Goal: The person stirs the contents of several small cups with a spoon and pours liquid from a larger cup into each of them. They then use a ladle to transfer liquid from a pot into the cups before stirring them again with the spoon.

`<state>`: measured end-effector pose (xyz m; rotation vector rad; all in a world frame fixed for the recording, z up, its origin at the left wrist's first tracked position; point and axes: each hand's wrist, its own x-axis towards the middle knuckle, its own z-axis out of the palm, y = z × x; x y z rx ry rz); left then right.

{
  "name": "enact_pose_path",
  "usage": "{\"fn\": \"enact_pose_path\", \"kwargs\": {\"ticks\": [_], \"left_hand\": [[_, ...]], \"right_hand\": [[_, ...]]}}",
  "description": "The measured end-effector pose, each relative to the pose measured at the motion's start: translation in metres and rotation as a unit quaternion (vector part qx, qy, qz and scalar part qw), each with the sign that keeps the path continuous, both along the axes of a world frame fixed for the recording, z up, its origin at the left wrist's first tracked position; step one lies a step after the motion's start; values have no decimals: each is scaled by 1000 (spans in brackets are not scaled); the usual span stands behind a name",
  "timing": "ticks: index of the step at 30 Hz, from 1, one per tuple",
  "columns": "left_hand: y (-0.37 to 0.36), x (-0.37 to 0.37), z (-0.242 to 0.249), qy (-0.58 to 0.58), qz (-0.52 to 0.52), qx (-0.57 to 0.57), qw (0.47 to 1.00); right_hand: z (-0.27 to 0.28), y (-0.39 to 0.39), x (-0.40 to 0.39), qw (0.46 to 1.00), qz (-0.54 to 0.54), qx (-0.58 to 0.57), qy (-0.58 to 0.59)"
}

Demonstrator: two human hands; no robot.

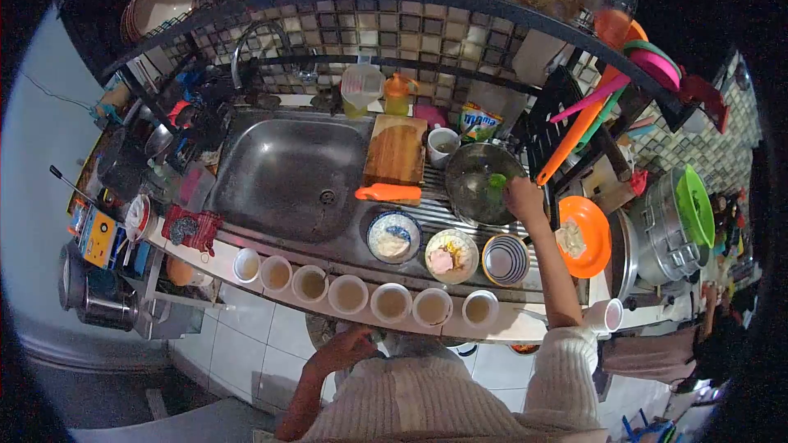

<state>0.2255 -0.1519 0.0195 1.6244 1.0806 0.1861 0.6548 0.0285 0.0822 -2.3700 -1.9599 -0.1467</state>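
From the head view, I see the right hand [523,197] over the metal bowl [468,168], right of the sink [275,176]; its fingers curl beside something green [497,183], grip unclear. I can't tell whether the left hand [349,350], near the surface [525,325], holds anything. Cups [349,310] line the near edge, probably for reach.

The steel drainboard [432,215] carries a metal bowl [465,197] beneath the right fingers [511,189]; left of them sit a white mug [442,152] and a wooden cutting board [396,150]. Three small bowls [451,274], one striped, sit nearer the body. Seven plastic cups [391,303] line the pale counter edge [529,323], just past the left fingers [363,343] and to both sides.
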Motion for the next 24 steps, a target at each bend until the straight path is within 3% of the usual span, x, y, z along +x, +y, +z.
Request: {"fn": "enact_pose_path", "kwargs": {"ticks": [2, 4, 6, 9, 11, 15, 17, 18, 20, 21, 24], "left_hand": [[1, 13, -9, 2, -35, 12, 999], [4, 31, -7, 4, -71, 25, 997], [2, 50, -2, 55, -145, 30, 987], [-6, 70, 1, 85, -154, -8, 984], [-11, 72, -13, 66, -153, -25, 986], [-14, 65, -25, 54, -150, -37, 987], [-8, 57, -16, 60, -163, -20, 985], [-5, 54, -11, 64, -175, -2, 982], [-4, 49, -13, 42, -167, 0, 985], [-5, 46, -14, 20, -158, -3, 987], [-2, 46, 8, -38, -137, -15, 990]], "right_hand": [[-11, 11, -4, 999, 1, -10, 37], [-9, 17, -14, 993, 97, 72, 6], [-34, 33, -8, 991, 110, 67, -20], [-42, 44, -10, 987, 129, 88, 35], [-33, 40, -12, 981, 151, -4, 121], [-12, 15, -1, 971, 200, -13, 129], [8, 12, 9, 953, 270, -139, -10], [6, 8, 12, 954, 268, -138, -10], [-3, 3, 17, 993, 110, 2, 43], [-21, 12, 24, 999, 45, 3, 23], [-37, 25, 29, 991, 127, 4, 49]]}}
